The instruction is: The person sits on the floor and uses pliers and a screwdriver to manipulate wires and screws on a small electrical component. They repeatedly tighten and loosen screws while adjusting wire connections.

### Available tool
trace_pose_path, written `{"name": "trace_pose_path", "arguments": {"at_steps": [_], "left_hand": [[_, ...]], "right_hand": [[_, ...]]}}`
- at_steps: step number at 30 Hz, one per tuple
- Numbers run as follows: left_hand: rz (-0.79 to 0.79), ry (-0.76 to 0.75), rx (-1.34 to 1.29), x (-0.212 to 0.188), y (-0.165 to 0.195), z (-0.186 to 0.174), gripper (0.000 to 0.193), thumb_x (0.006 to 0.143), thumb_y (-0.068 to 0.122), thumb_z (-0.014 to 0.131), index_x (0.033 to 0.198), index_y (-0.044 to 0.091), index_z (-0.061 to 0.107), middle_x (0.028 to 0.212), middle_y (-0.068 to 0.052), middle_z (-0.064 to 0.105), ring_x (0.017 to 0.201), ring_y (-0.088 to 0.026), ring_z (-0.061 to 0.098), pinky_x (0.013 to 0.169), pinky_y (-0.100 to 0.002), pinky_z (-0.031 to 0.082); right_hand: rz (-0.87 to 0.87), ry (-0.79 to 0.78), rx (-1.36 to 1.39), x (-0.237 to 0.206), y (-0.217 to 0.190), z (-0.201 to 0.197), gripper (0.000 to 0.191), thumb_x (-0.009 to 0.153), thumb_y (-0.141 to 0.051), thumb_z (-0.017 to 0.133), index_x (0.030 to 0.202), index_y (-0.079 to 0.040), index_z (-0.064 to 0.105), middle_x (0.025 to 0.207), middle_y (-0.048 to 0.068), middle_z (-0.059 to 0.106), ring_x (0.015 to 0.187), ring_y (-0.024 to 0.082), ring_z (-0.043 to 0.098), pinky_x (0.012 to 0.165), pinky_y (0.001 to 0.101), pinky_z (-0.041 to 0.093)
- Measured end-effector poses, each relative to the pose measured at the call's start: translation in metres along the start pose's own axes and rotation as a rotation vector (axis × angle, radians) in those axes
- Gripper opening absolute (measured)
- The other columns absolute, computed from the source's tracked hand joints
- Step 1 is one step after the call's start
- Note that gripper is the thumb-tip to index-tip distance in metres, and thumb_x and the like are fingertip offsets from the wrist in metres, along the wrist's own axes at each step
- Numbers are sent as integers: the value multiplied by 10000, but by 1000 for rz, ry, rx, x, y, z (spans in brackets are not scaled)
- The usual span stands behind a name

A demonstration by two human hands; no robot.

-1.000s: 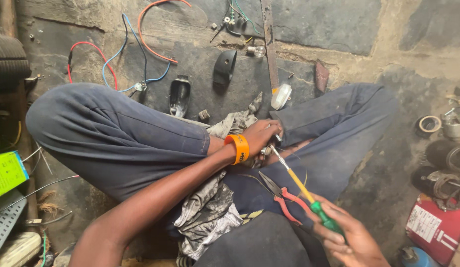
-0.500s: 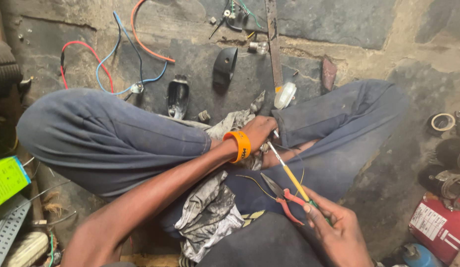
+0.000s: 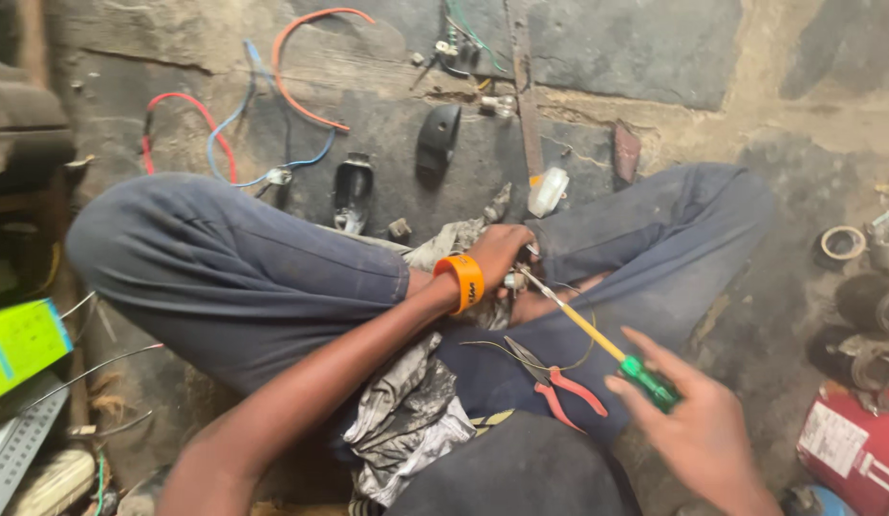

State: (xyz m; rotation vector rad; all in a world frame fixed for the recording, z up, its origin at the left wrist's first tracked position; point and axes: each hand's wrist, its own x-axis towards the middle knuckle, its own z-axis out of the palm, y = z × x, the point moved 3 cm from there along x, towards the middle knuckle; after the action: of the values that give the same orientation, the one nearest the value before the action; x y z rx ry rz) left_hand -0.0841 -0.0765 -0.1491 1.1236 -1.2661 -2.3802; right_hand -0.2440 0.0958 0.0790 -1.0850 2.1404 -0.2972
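Nearest, at the lower right, the right hand (image 3: 698,430) has its fingers curled around the green handle of a screwdriver (image 3: 607,346), index finger stretched along the grip; the tool's yellow shank runs up and to the left, its metal tip meeting a small metal part (image 3: 514,281) held at the person's lap. Just left of that hand, a pair of red-handled pliers (image 3: 554,382) lies on the dark trouser leg, jaws pointing up-left, with a thin loop of bare wire (image 3: 521,352) curving around it. A crumpled grey rag (image 3: 406,420) spreads over the lap to the left of the pliers, running under the left forearm. Farther in, the left hand (image 3: 500,253), an orange wristband (image 3: 464,283) on its wrist, is closed tightly over the small metal part, holding it between the crossed legs right where the screwdriver tip touches; most of the part is hidden by the fingers. At the near left edge a bright green box (image 3: 19,346) sits among loose wires. At the right edge stand a red canister (image 3: 851,444) and, beyond it, a roll of tape (image 3: 841,243). Farther still, on the grimy stone floor past the knees, lie a small white plastic piece (image 3: 548,191), two black curved casings (image 3: 437,137), and a tangle of red, blue and orange cables (image 3: 239,129).
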Motion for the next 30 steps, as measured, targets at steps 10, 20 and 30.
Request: {"name": "trace_pose_path", "arguments": {"at_steps": [10, 20, 30], "left_hand": [[150, 46, 85, -6, 11, -3, 406, 997, 332, 454, 923, 5, 683, 746, -103, 625, 656, -179, 585, 570, -347, 483], [278, 173, 253, 2, 14, -6, 419, 995, 308, 458, 863, -24, 677, 690, -90, 664, 642, -175, 666, 599, -329, 500], [236, 47, 137, -17, 32, 2, 379, 977, 301, 437, 920, -8, 649, 800, -94, 662, 710, -184, 616, 616, -367, 507]], "right_hand": [[483, -458, 1174, -3, 56, 29, 456, 994, -138, 560, 1401, 68, 579, 945, 66, 649, 477, 22, 420, 322, 163, 337], [-481, 198, -500, -16, -16, 21, 448, 935, -117, 615, 1373, -32, 646, 1054, 87, 697, 677, 93, 581, 545, 226, 461], [537, -244, 962, -5, 14, 4, 559, 875, -110, 558, 1427, -25, 550, 1333, 129, 677, 744, 67, 684, 525, 212, 497]]}}
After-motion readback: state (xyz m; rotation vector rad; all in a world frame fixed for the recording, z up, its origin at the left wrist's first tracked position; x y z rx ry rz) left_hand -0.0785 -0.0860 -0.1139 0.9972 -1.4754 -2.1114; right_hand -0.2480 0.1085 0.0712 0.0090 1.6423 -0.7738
